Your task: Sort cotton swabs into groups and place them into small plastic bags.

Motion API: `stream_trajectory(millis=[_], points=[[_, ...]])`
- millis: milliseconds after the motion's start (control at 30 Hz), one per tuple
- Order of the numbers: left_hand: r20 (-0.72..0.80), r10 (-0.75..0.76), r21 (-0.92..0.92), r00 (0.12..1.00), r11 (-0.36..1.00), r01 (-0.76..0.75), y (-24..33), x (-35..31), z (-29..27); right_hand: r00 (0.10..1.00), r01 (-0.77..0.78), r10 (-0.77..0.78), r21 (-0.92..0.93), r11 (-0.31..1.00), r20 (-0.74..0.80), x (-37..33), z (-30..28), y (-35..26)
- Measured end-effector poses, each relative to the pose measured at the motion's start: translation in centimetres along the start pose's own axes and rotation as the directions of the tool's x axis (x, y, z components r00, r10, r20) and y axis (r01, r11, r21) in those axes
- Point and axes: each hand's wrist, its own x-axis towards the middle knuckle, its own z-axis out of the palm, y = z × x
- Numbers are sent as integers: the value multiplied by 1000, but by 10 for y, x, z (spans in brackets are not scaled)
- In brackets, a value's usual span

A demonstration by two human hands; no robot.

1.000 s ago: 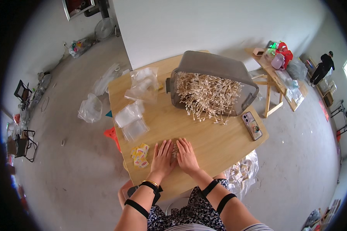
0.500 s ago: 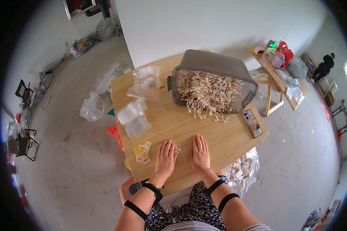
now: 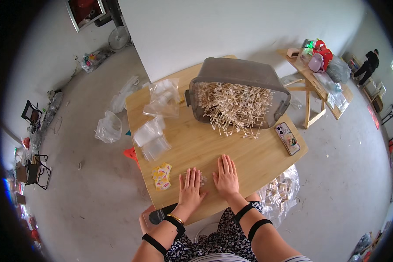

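Observation:
My left hand [image 3: 190,191] lies flat near the table's front edge, fingers stretched and thumb out to the side. A small bunch of cotton swabs [image 3: 203,178] shows beside its fingers, mostly covered by the hand. To the right, my right hand [image 3: 226,180] rests palm down on the wood, fingers straight and close together, with nothing visible held in it. Beyond both hands, a grey plastic tub [image 3: 244,69] lies tipped on its side, and loose cotton swabs [image 3: 233,105] spill from its mouth. Small yellow and white paper cards [image 3: 162,176] lie left of my left hand.
Clear plastic bags [image 3: 152,139] lie on the table's left side. A phone [image 3: 287,138] sits near the right edge. A bag of small packs [image 3: 280,192] stands below that edge. Another table [image 3: 312,81] and a person in dark clothes [image 3: 369,66] are at far right.
My left hand has slid slightly toward me, and its thumb now sticks out to the right. My right hand has hardly moved. The whole view has shifted a little.

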Motion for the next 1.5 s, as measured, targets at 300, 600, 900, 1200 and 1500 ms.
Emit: stream_trajectory(millis=[300,600,900,1200,1500], points=[[-124,4,66,992,998,4,-18,44,-4,1000,-1,1,23,1000,-3,-2,-3,-3],[-69,-10,58,998,998,14,-16,21,-1,999,1,1,53,999,-36,-1,-2,-2],[54,7,96,999,995,-12,-1,-18,8,999,-13,14,35,999,-33,-1,-1,-3],[-92,-24,7,995,1000,25,-7,16,-13,998,-7,8,28,1000,-56,-2,2,0],[-25,33,63,999,998,-31,-11,1,-2,998,-1,4,50,999,-59,-2,0,-2]])
